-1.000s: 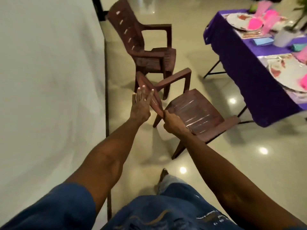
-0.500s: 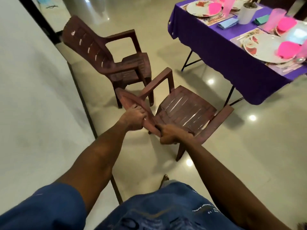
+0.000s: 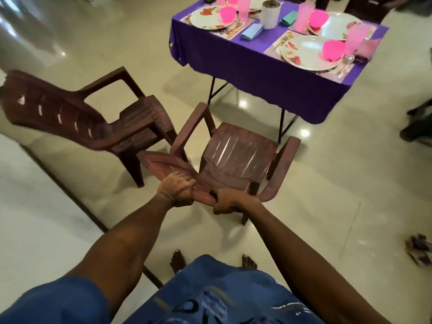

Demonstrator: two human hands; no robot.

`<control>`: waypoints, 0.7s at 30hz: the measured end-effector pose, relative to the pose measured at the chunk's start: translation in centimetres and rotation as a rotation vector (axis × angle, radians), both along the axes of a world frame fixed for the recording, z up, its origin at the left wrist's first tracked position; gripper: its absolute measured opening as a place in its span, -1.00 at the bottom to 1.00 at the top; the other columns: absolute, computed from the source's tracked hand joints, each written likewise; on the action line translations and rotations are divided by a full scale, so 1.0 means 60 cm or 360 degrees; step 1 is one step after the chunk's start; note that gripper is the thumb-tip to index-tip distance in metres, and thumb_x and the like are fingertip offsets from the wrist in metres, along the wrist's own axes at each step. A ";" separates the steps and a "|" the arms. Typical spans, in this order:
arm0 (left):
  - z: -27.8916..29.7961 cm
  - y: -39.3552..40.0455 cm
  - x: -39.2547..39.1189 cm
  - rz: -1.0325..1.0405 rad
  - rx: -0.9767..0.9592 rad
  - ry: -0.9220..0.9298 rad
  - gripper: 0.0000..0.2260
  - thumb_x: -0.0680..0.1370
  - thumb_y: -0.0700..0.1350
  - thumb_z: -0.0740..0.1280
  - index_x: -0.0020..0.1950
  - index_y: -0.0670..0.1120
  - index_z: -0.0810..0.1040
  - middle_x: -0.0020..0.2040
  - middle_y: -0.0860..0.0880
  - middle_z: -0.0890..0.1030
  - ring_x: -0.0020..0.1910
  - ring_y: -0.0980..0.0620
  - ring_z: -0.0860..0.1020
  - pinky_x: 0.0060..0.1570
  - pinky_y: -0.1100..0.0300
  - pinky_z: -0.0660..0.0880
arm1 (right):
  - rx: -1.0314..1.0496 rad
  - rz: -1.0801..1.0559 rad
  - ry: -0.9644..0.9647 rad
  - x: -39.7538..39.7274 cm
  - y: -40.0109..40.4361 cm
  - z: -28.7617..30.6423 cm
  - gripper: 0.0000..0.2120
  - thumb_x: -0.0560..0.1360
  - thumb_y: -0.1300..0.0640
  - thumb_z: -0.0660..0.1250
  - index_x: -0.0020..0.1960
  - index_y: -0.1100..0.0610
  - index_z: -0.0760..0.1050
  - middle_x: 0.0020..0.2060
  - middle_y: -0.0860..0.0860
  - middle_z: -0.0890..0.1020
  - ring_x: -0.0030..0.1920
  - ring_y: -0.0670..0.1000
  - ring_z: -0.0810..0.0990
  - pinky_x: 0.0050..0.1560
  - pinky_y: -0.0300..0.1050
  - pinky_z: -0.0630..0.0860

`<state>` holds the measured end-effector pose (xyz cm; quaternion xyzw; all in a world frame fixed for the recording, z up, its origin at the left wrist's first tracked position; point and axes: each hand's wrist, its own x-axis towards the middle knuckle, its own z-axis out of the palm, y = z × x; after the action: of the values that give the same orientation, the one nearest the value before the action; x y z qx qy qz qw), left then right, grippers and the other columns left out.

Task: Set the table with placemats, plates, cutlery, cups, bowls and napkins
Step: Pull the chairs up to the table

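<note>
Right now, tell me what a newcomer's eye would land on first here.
Both hands, left hand and right hand, grip the backrest of a brown plastic chair at centre. Beyond it, upper right, a purple-clothed table carries plates and bright pink cups. A second brown chair stands at left.

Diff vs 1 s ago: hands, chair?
The left hand, held open beside the backrest a second ago, now grips the top of the near chair alongside the right hand, which kept its grip. The chair has turned to face the table. The second chair stayed put.
</note>
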<state>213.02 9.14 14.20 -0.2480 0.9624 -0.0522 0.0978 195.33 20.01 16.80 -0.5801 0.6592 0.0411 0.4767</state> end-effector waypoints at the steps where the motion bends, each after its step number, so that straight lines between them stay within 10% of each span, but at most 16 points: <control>1: -0.004 -0.013 0.000 -0.0019 0.0012 0.0036 -0.68 0.32 0.09 0.25 -0.13 -0.07 0.65 -0.22 -0.07 0.69 -0.26 -0.09 0.64 -0.14 0.11 0.53 | -0.0075 -0.0066 0.0106 0.012 -0.005 -0.001 -0.57 0.42 0.10 0.33 0.29 0.02 0.43 0.03 0.04 0.58 -0.02 0.07 0.55 0.08 0.03 0.55; 6: -0.012 -0.093 -0.002 -0.0131 0.0085 0.0216 -0.79 0.28 0.05 0.40 -0.22 -0.06 0.60 -0.31 -0.05 0.65 -0.35 -0.10 0.61 -0.28 0.16 0.51 | -0.0570 -0.0522 0.0686 0.090 -0.044 -0.001 -0.95 0.51 0.08 0.30 -0.09 0.05 0.51 -0.24 -0.02 0.58 -0.24 0.02 0.56 -0.16 -0.12 0.53; 21: 0.029 -0.253 -0.120 -0.0543 0.0474 0.0215 -0.70 0.43 0.00 0.29 0.12 -0.02 0.58 0.03 -0.07 0.64 -0.01 -0.12 0.60 -0.03 0.03 0.55 | -0.0721 -0.0789 0.1167 0.009 -0.168 -0.004 -0.89 0.46 0.04 0.23 -0.11 0.03 0.51 -0.29 -0.02 0.57 -0.28 0.07 0.56 -0.22 -0.11 0.47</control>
<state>205.81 -6.07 15.97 -0.0676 0.9918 0.0914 0.0585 195.86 9.91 16.57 -0.4422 0.8940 -0.0166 0.0709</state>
